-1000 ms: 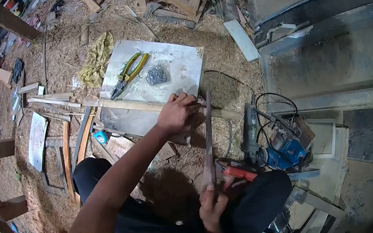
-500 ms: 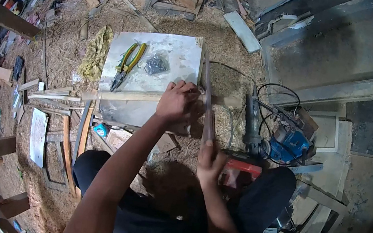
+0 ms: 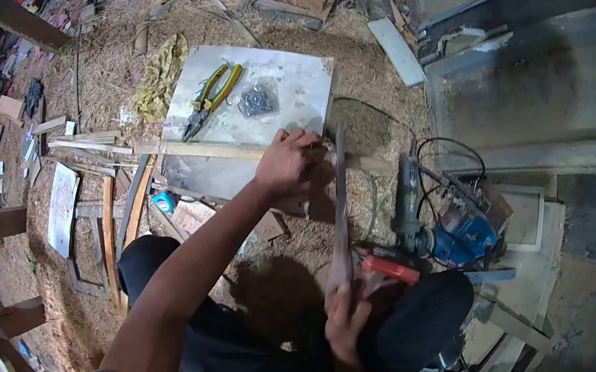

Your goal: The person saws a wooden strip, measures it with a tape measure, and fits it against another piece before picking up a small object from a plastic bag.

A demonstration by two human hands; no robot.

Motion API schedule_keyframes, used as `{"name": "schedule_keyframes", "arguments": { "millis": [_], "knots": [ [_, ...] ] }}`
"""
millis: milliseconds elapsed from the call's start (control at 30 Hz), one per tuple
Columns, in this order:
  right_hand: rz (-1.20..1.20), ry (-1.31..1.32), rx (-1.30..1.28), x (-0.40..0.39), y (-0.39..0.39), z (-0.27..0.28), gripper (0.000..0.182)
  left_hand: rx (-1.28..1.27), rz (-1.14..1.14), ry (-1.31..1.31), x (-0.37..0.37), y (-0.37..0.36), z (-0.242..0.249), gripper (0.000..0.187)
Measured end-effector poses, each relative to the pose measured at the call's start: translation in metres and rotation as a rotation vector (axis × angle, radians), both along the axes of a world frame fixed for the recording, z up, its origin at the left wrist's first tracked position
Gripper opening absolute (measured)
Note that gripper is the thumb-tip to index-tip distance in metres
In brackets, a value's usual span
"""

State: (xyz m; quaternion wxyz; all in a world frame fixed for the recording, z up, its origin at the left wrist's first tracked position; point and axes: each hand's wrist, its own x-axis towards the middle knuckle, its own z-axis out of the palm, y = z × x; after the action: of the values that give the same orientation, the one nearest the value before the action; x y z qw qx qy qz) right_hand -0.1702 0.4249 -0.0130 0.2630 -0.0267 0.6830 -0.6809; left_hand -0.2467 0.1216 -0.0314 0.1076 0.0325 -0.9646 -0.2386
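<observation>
My left hand (image 3: 290, 161) is closed over a long thin wooden strip (image 3: 229, 152), pressing it onto a white board-topped block (image 3: 185, 175) near its right edge. The strip runs beyond the block on both sides. In my right hand (image 3: 346, 322) is a handsaw, its long blade (image 3: 341, 209) seen nearly edge-on and smeared by motion. The blade crosses the strip just right of my left hand. On the block lie yellow-and-green pliers (image 3: 211, 101) and a clear plastic bag of small dark pieces (image 3: 259, 98).
A blue power tool (image 3: 463, 237) with black cables stands at the right, beside a grey tool (image 3: 406, 196) and a red object (image 3: 390, 270). A yellow cloth (image 3: 160, 80), a turquoise tape measure (image 3: 163, 201) and wood offcuts (image 3: 92, 145) lie left on the shavings-covered floor.
My right hand has drawn the saw back toward my body and slightly right. My left hand stays on the strip; the whole view has shifted slightly.
</observation>
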Motion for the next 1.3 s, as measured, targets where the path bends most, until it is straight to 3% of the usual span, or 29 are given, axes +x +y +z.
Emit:
{"name": "schedule_keyframes", "arguments": {
  "millis": [33,67,100,133,233,267,333,400,500,567,733,833,867,933,1033,1133,1200,1300],
  "knots": [
    [0.014,-0.038,-0.028,0.003,0.011,-0.024,0.027,0.003,-0.003,-0.008,0.002,0.000,-0.001,0.040],
    [0.112,0.066,0.143,-0.022,-0.016,-0.027,0.027,0.003,0.000,-0.005,-0.003,-0.004,-0.001,0.041],
    [0.205,0.176,0.312,-0.048,-0.045,-0.029,0.043,0.016,-0.003,-0.011,-0.001,0.000,-0.003,0.041],
    [0.142,0.103,0.341,-0.060,-0.068,-0.007,0.044,0.029,-0.009,-0.016,0.001,0.003,-0.004,0.042],
    [-0.078,0.089,0.180,-0.019,-0.040,-0.009,0.039,0.052,-0.017,-0.034,0.003,0.001,0.000,0.042],
    [-0.051,0.091,0.169,-0.007,-0.034,0.036,0.040,0.052,-0.018,-0.043,0.003,0.002,0.004,0.040],
    [0.038,0.147,0.241,-0.019,-0.045,0.048,0.042,0.030,0.000,-0.031,-0.002,-0.004,0.007,0.038],
    [0.142,0.216,0.445,-0.067,-0.081,0.009,0.043,0.022,0.011,-0.022,0.001,0.000,0.002,0.039],
    [0.072,0.228,0.315,-0.073,-0.093,0.011,0.044,0.060,-0.016,-0.036,0.000,-0.001,0.001,0.040],
    [0.027,0.241,0.245,-0.020,-0.056,0.034,0.045,0.043,-0.019,0.035,0.004,0.004,-0.005,0.044],
    [0.129,0.247,0.390,-0.081,-0.092,0.011,0.038,0.038,-0.020,0.033,0.000,-0.001,0.001,0.045],
    [0.117,0.209,0.270,-0.047,-0.061,0.014,0.041,0.018,-0.021,-0.013,-0.002,-0.003,-0.003,0.045],
    [0.103,0.186,0.193,-0.027,-0.046,0.017,0.042,0.009,-0.021,-0.031,-0.001,-0.003,-0.001,0.045],
    [0.099,0.183,0.289,-0.016,-0.038,0.059,0.042,-0.027,-0.011,-0.051,-0.003,-0.002,0.004,0.041],
    [0.089,0.262,0.304,-0.058,-0.074,0.026,0.043,0.007,-0.003,-0.004,-0.001,-0.001,0.000,0.035],
    [0.105,0.175,0.364,-0.064,-0.076,0.010,0.044,0.046,-0.004,0.031,0.002,0.002,-0.006,0.031],
    [0.098,0.218,0.165,-0.030,-0.056,0.037,0.044,0.072,0.008,0.057,-0.001,0.001,-0.001,0.028],
    [0.174,0.244,0.110,-0.042,-0.053,0.074,0.044,0.026,0.010,-0.006,-0.002,0.000,0.000,0.028]
  ]
}}
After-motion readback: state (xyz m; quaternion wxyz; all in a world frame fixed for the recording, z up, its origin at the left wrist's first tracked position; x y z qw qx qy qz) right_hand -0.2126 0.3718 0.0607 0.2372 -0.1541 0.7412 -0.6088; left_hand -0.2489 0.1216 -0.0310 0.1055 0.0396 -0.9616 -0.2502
